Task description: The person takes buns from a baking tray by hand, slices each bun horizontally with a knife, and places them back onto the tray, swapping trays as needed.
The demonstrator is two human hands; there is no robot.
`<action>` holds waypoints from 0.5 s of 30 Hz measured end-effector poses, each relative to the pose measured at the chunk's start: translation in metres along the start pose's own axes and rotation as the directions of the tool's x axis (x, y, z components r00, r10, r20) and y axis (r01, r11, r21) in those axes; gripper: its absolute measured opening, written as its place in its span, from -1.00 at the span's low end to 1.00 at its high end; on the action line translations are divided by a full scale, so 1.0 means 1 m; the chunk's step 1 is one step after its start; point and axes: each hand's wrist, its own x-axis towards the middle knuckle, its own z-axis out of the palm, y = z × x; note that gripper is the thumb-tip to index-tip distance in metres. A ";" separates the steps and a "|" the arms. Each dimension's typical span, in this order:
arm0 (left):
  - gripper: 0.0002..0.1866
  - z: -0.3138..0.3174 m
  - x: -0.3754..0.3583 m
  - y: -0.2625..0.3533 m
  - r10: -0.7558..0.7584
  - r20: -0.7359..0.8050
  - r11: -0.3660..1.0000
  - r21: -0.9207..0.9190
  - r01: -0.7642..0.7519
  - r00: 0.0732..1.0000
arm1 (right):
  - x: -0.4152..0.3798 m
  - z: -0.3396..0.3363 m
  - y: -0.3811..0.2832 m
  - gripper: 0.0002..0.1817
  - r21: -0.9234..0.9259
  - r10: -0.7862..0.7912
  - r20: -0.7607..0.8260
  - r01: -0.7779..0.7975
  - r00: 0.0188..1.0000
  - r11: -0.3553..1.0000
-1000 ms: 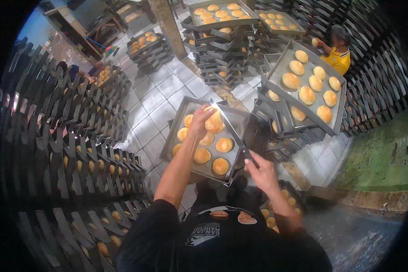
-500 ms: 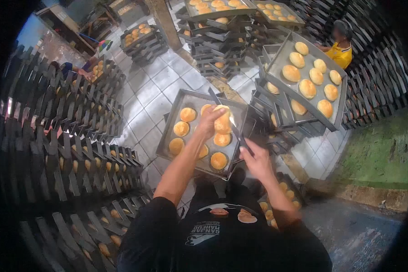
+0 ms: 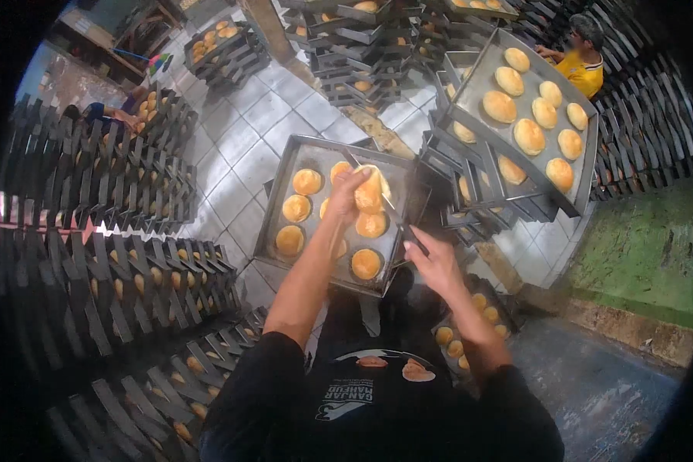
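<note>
My left hand point(image 3: 345, 197) is closed around a golden round bun point(image 3: 369, 195), held above a metal baking tray point(image 3: 402, 171). The bun is slit on its right side, and pale crumb shows along the opening. In my right hand point(image 3: 437, 266) is a long knife point(image 3: 391, 206), its handle gripped in closed fingers. The blade runs up and left along the slit; part of it is hidden by the bun. Several more buns, one of them a whole bun point(image 3: 307, 182), lie in the tray below my hands.
To the right, a tilted tray of buns point(image 3: 545, 113) tops a stack. Stacked trays point(image 3: 162, 277) line the left side. A person in a yellow shirt point(image 3: 581, 75) is at the upper right; another person's arm point(image 3: 123, 115) reaches over buns at the left. Tiled floor point(image 3: 235, 127) lies between.
The view has shifted slightly, so the tray and both hands appear a little further left. The knife is still at the bun's slit, and the bun's pale inside shows higher along its right edge.
</note>
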 end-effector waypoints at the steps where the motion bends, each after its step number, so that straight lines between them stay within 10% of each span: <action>1: -0.78 -0.002 0.000 0.009 0.023 -0.063 1.000 0.022 -0.022 0.998 | -0.013 -0.004 0.004 -0.54 -0.006 0.066 0.029 -0.065 0.997 0.998; 10: -0.78 -0.006 0.034 -0.056 -0.025 -0.237 0.987 -0.162 -0.014 0.971 | 0.041 0.030 0.064 -0.54 0.078 0.031 0.016 -0.032 0.999 0.996; 13: -0.82 -0.035 0.066 -0.070 0.018 -0.313 0.992 -0.116 -0.057 0.950 | -0.003 0.034 0.101 -0.53 0.119 0.311 0.050 -0.315 0.949 0.942; 15: -0.81 -0.058 0.092 -0.082 0.002 -0.312 0.992 -0.123 -0.042 0.950 | -0.059 0.042 0.160 -0.53 0.115 0.093 -0.058 -0.086 0.994 0.990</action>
